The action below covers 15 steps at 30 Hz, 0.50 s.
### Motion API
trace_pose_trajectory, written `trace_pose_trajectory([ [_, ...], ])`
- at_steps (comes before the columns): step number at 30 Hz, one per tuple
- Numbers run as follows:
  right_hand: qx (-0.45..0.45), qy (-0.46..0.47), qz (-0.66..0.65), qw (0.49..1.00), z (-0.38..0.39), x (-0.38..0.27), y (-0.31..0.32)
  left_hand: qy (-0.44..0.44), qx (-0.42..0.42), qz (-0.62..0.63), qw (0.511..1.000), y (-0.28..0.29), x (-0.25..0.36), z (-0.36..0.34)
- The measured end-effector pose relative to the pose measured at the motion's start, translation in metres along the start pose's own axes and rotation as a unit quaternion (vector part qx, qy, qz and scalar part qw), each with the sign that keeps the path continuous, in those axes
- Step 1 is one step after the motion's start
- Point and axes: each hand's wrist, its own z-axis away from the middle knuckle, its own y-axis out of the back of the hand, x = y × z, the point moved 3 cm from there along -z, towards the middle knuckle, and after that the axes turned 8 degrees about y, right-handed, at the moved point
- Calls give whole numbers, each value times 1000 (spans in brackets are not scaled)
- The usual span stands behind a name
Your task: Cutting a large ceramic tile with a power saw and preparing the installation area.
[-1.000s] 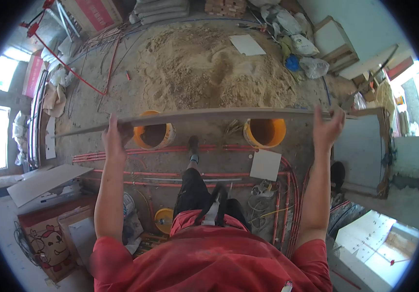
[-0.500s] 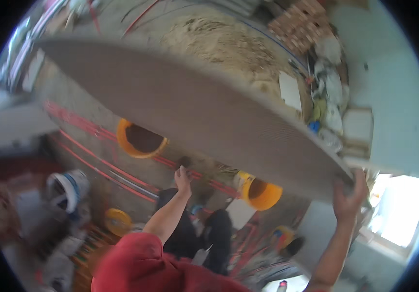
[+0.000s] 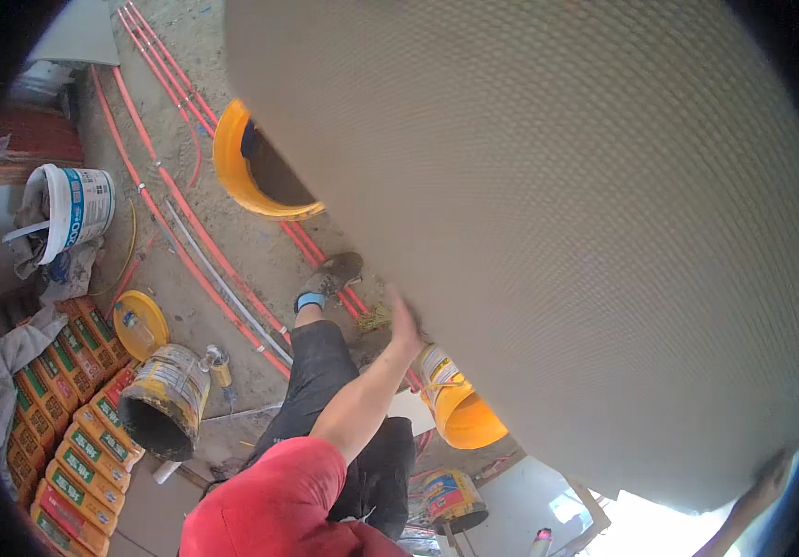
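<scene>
A large grey tile (image 3: 548, 213) with a fine ridged grid over its visible face fills the right half of the view, standing tilted in front of me. At its near left edge is my left hand (image 3: 405, 325), thumb up along the rim and the other fingers partly hidden. My right hand (image 3: 771, 478) grips the tile's lower right edge, close to the rim of the view. Behind the tile's left edge, a yellow bucket (image 3: 232, 162) holding grey-brown mix is partly covered. Another yellow bucket (image 3: 469, 418) is below my left hand, also overlapped by the tile.
Red pipes (image 3: 176, 237) run across the rough floor. Stacked orange-brown packages (image 3: 84, 464) lie at lower left, beside a mortar-stained bucket (image 3: 167, 399) and a yellow lid (image 3: 142, 325). A white bucket (image 3: 79, 209) stands at far left; a smaller stained bucket (image 3: 455, 497) is near my legs.
The tile has swung from a steeply foreshortened slant to showing its broad ridged face. My left hand has moved from free space to the tile's edge; my right hand has shifted right and down.
</scene>
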Motion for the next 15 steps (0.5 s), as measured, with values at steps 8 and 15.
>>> trace_pose_trajectory([
  [8, -284, 105, -72, 950, -10, -33, -278, -64, 161, 93, 981, 160, 52, 117],
  [15, -436, 31, -124, 891, 25, -53, -480, 16, 345, 54, 937, 165, 55, 146],
])
